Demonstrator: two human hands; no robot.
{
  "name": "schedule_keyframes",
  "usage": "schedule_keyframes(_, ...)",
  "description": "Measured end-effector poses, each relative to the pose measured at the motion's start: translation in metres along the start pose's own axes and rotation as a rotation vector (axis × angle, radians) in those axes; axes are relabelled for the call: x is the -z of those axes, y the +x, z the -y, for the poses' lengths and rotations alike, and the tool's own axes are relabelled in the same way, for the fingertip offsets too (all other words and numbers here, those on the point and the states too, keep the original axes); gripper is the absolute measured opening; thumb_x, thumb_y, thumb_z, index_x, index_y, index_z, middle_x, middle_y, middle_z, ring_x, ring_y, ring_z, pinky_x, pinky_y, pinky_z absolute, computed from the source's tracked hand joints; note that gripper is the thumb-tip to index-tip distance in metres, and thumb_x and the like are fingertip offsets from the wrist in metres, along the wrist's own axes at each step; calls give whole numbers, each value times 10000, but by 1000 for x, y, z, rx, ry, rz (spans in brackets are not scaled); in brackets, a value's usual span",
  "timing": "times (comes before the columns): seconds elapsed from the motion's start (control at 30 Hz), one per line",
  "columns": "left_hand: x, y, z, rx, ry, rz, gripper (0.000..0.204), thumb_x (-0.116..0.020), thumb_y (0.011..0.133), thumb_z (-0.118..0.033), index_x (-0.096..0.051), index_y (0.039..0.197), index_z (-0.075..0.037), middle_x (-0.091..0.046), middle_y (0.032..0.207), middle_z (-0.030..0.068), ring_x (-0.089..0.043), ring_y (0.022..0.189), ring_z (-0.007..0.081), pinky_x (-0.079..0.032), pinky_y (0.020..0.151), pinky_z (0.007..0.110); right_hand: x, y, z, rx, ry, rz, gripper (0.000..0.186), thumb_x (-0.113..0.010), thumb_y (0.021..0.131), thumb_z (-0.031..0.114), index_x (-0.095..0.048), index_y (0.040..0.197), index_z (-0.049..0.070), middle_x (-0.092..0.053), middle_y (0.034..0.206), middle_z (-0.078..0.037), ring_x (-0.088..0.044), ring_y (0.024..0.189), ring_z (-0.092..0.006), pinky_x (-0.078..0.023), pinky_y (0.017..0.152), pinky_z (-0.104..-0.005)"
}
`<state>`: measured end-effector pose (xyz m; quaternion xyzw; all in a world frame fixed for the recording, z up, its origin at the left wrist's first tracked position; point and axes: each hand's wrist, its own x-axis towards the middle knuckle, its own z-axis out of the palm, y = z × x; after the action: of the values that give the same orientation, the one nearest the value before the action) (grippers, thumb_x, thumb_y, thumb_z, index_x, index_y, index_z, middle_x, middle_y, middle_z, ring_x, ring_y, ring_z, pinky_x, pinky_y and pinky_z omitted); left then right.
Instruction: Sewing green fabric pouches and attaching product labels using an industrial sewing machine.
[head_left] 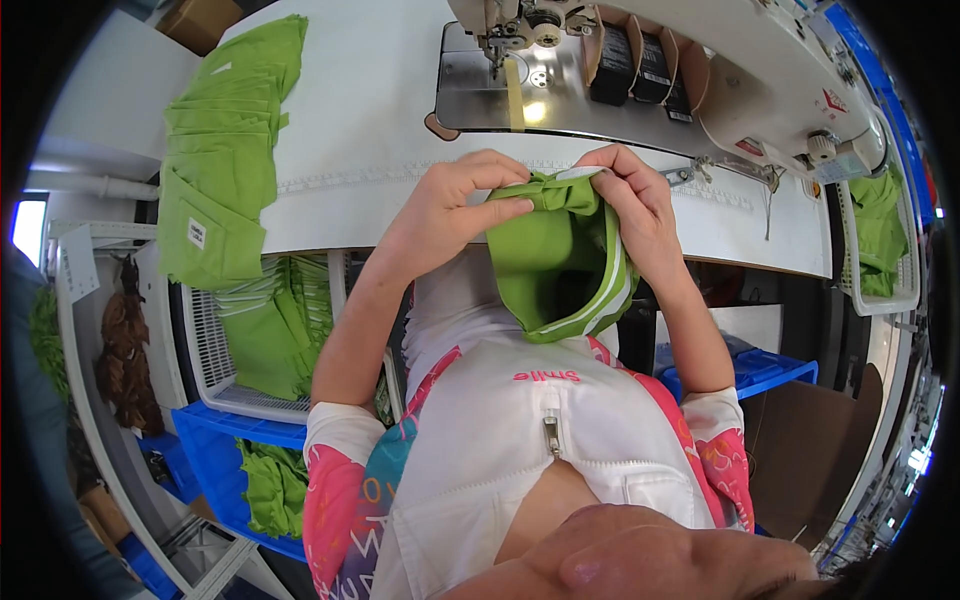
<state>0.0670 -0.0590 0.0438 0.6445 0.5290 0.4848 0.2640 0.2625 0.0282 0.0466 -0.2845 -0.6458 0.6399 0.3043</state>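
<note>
Between my two hands hangs a green fabric piece (545,245), formed into an open loop with white strips along its edge. My left hand (462,207) pinches its gathered upper edge, thumb and fingers pressed together. On the other side, my right hand (640,208) grips the upper right edge, where a whitish strip shows. The fabric hangs past the table's front edge toward my lap. Behind my hands stands a sewing machine (545,35), its needle area over a shiny metal plate (470,85). A yellow strip (515,95) lies on that plate.
Stacked green fabric pieces (220,150) overhang the white table (340,110) at left. Below them a white basket (205,345) holds more, above a blue bin (215,470). Small scissors (680,176) lie beside my right hand. Another white basket (905,290) stands at far right.
</note>
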Motion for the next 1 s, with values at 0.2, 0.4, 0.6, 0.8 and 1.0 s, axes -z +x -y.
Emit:
schedule_keyframes(0.2, 6, -2, 2, 444, -529, 246, 184, -627, 850, -137, -661, 920, 30, -648, 832, 7, -547, 807, 51, -432, 748, 219, 10, 4, -1, -10, -32, 37, 201, -443, 896, 93, -590, 951, -34, -605, 833, -21, -541, 780, -60, -445, 714, -207)
schedule_keyframes(0.4, 0, -2, 2, 487, -621, 236, 169, -624, 857, -140, -662, 904, 18, -640, 818, -2, -545, 781, 42, -434, 719, 205, 17, 14, -6, -63, 10, 103, 156, -502, 889, 91, -587, 966, -16, -614, 849, -22, -556, 750, -51, -451, 684, -197)
schedule_keyframes(0.6, -9, -4, -2, 490, -659, 213, 153, -614, 869, -136, -655, 895, 9, -635, 814, -9, -540, 766, 35, -432, 706, 202, 21, 14, 0, -107, -54, 179, 104, -653, 832, 99, -640, 856, -2, -631, 767, -4, -556, 689, -47, -449, 633, -193)
schedule_keyframes(0.8, -12, -5, 4, 472, -608, 231, 145, -605, 877, -134, -651, 892, 3, -634, 811, -13, -529, 775, 26, -430, 713, 205, 19, 13, 5, -94, -42, 129, 114, -642, 846, 111, -645, 808, 4, -623, 720, 3, -550, 667, -41, -434, 613, -185)
schedule_keyframes(1.0, -13, -4, 6, 471, -586, 223, 146, -611, 868, -127, -649, 902, 9, -638, 820, -15, -529, 776, 33, -432, 718, 210, 21, 15, 5, -76, -52, 123, 117, -642, 850, 114, -644, 808, 4, -623, 727, 8, -546, 673, -33, -433, 614, -185)
